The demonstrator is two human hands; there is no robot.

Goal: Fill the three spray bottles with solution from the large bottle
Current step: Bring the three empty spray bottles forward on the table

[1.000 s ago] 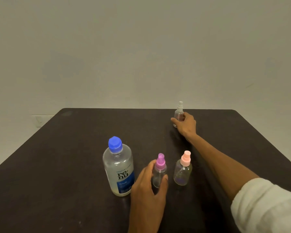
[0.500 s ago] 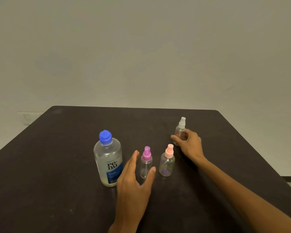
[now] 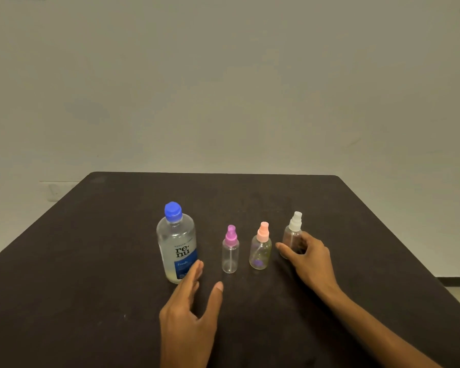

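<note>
From the head camera, four bottles stand upright in a row on a dark table (image 3: 91,261), each apart from the next.

The large bottle (image 3: 177,243) is clear plastic with a blue cap (image 3: 173,212) and a label reading "re-nu" above a blue panel. It holds clear liquid nearly up to its shoulder. It stands just beyond the fingertips of the left hand (image 3: 189,312). That hand lies released, fingers straight and thumb spread, holding nothing. Whether a fingertip touches the bottle's lower right side cannot be told.

Beyond the left thumb, and apart from it, is the spray bottle with the purple sprayer (image 3: 230,251). It is a slim, clear cylinder with a thin dip tube showing inside, and it looks empty.

Between the two hands stands the spray bottle with the pink sprayer (image 3: 260,248). It is rounder and clear, with a curved tube inside and a purplish patch near the base. Whether that patch is liquid cannot be told.

The right hand (image 3: 307,258) is curled around the lower body of the spray bottle with the white sprayer (image 3: 294,233), grasping it with the thumb on its left side. The bottle is clear with a faint tint. Its white top rises above the fingers, and its contents cannot be made out behind the hand.
</note>
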